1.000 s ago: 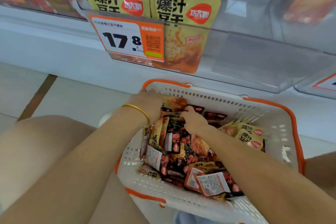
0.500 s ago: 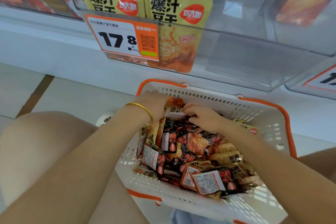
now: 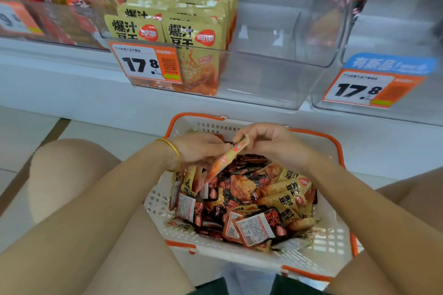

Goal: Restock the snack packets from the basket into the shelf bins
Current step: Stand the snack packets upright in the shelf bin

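In the middle of the frame, both hands meet over the white basket (image 3: 158,201). The right hand (image 3: 273,143) pinches the top edge of one yellow packet (image 3: 225,161), which slants down to the left. The left hand (image 3: 199,149), a gold bangle (image 3: 173,148) on its wrist, curls its fingers round the same packet. A heap of snack packets (image 3: 251,196) fills the basket below. Above, the clear shelf bin (image 3: 263,79) holds upright yellow bags (image 3: 194,36) in its left part.

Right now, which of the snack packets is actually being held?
The orange packet raised over the basket's far end: the left hand grips its middle and the right hand pinches its top end. The rest lie piled in the basket.
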Action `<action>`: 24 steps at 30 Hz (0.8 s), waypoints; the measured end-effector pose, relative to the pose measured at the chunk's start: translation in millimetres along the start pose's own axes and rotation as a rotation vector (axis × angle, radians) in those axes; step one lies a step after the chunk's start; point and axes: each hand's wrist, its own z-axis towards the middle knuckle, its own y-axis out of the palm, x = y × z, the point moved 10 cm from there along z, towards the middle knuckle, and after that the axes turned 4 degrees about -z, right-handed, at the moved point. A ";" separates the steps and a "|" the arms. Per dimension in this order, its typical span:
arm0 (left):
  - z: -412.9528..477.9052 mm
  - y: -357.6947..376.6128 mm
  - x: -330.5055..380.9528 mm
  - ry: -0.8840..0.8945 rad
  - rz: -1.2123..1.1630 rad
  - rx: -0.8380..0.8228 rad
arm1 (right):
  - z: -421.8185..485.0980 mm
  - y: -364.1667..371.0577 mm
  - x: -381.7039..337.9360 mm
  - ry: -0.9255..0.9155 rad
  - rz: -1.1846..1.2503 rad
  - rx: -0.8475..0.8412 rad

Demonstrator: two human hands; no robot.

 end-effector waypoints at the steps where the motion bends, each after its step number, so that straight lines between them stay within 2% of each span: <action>1: -4.1 -5.0 3.2 0.008 -0.014 0.040 | -2.9 0.4 -0.3 0.013 0.026 0.021; 4: -16.9 -18.5 17.2 0.055 -0.076 0.194 | -12.4 3.7 2.6 0.094 0.045 0.059; 6: -23.9 -24.9 26.2 0.103 -0.123 0.278 | -18.7 13.2 2.3 0.127 0.165 0.009; 10: -42.4 -27.2 48.8 0.204 -0.204 0.342 | -28.2 16.1 -12.5 0.150 0.354 -0.011; 12: -53.0 -25.2 62.6 0.250 -0.204 0.359 | -33.4 20.6 -27.6 0.120 0.407 -0.072; 14: -63.2 -22.7 76.3 0.303 -0.181 0.367 | -38.3 23.7 -41.7 0.090 0.383 -0.084; 18: -85.3 -25.6 107.9 0.391 -0.123 0.397 | -39.6 12.3 -74.3 0.032 0.236 0.078; 21: -101.5 -29.0 136.2 0.469 -0.058 0.416 | -38.6 5.4 -110.9 -0.038 0.228 0.107; 24: -118.5 -37.5 170.7 0.590 0.035 0.513 | -32.8 -7.6 -147.3 -0.085 0.140 0.160</action>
